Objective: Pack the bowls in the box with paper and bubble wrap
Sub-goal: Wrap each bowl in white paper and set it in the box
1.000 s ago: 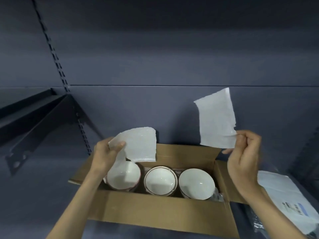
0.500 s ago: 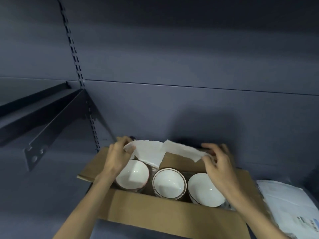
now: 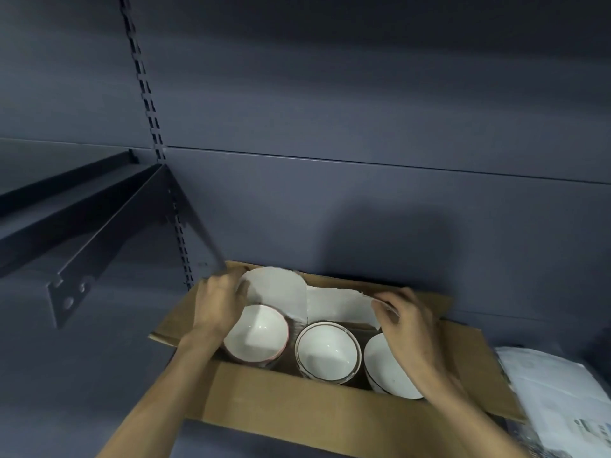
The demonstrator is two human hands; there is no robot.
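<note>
Nearest the camera, two bare forearms reach forward over the front wall of an open cardboard box [image 3: 297, 401] that rests on a dark grey shelf [image 3: 82, 391]. Inside the box, three white bowls stand upright in a row: the left bowl [image 3: 256, 335], the middle bowl [image 3: 327, 352] and the right bowl [image 3: 390, 371], the last partly covered by the right wrist. Behind the bowls, the left hand [image 3: 220, 300] has its grip pinched on a white paper sheet [image 3: 276, 292] standing against the back of the box. The right hand [image 3: 406, 315] has its grip closed on the edge of a second paper sheet [image 3: 340, 307] just beside the first. To the right of the box lies a white printed bag [image 3: 562, 391]. Further back, a slotted upright [image 3: 155, 133] carries a dark shelf bracket [image 3: 109, 239] on the left, against a plain grey back panel [image 3: 396, 110].
</note>
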